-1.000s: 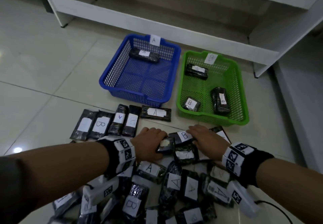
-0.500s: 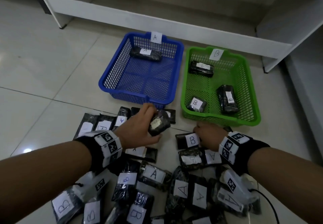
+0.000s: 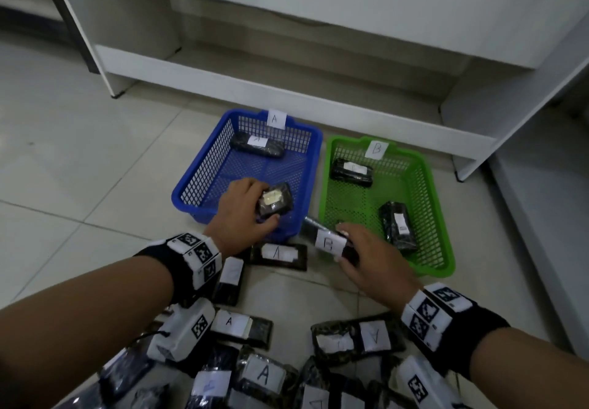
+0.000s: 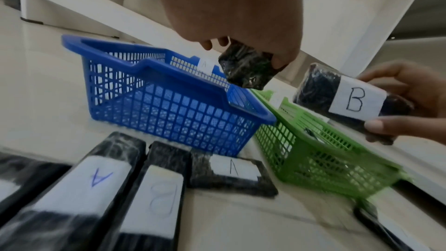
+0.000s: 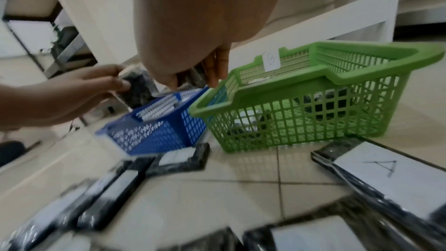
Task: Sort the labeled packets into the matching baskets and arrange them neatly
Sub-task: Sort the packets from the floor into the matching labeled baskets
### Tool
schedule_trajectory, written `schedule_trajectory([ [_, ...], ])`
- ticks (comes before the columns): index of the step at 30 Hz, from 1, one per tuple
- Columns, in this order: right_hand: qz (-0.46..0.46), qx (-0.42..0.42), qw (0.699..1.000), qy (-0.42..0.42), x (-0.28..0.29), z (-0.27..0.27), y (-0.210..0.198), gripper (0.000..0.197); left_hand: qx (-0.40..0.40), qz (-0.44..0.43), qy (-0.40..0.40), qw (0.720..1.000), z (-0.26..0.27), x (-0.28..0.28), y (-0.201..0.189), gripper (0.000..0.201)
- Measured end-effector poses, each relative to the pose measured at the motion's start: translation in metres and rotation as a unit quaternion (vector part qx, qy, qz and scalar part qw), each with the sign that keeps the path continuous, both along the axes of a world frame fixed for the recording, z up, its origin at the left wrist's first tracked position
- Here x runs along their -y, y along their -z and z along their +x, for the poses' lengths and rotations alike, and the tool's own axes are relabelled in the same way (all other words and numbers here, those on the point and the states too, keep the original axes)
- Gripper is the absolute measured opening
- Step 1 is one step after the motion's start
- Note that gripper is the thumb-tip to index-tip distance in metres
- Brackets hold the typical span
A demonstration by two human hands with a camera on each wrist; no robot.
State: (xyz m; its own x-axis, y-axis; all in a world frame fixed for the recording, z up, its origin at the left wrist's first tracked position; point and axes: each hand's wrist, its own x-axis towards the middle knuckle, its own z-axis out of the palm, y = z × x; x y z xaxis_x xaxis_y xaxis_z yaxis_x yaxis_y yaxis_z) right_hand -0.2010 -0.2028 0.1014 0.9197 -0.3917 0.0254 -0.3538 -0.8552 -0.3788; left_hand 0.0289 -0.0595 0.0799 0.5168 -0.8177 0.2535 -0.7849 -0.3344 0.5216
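Observation:
My left hand (image 3: 245,214) grips a black packet (image 3: 274,203) over the near end of the blue basket (image 3: 191,195) tagged A; its label cannot be read. The same packet (image 4: 248,68) hangs from my fingers in the left wrist view. My right hand (image 3: 366,255) holds a black packet labeled B (image 3: 330,243) just short of the near-left corner of the green basket (image 3: 446,217) tagged B. That packet labeled B (image 4: 354,98) is plain in the left wrist view. One A packet (image 3: 257,144) lies at the blue basket's far end. Two packets (image 3: 350,171) (image 3: 398,227) show in the green one.
Several black packets labeled A or B lie scattered on the tiled floor near me, one A packet (image 3: 277,254) right before the blue basket. A white shelf unit (image 3: 287,86) stands behind both baskets, with a white cabinet side (image 3: 526,96) at the right.
Both hands have lifted packets off the pile and moved forward: the left now over the blue basket, the right raised with the B packet toward the green one.

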Motion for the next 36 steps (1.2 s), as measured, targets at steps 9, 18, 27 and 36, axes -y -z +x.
schedule_trajectory([
  [9, 0.179, 0.212, 0.917, 0.286, 0.06, 0.042, 0.005, 0.035, -0.116, 0.102, -0.076, 0.985, 0.039, 0.042, 0.018, 0.043],
  [18, 0.312, 0.128, 0.871, 0.356, 0.073, 0.072, 0.048, 0.034, -0.072, 0.303, -0.043, 0.949, 0.033, 0.044, 0.042, 0.051],
  [27, 0.192, -0.077, 0.906, 0.368, 0.053, 0.105, 0.078, 0.027, -0.131, 0.361, 0.012, 0.923, 0.042, 0.051, 0.041, 0.046],
  [36, 0.181, -0.05, 0.885, 0.427, 0.053, 0.109, 0.086, 0.025, -0.166, 0.338, 0.051, 0.925, 0.044, 0.051, 0.045, 0.095],
])
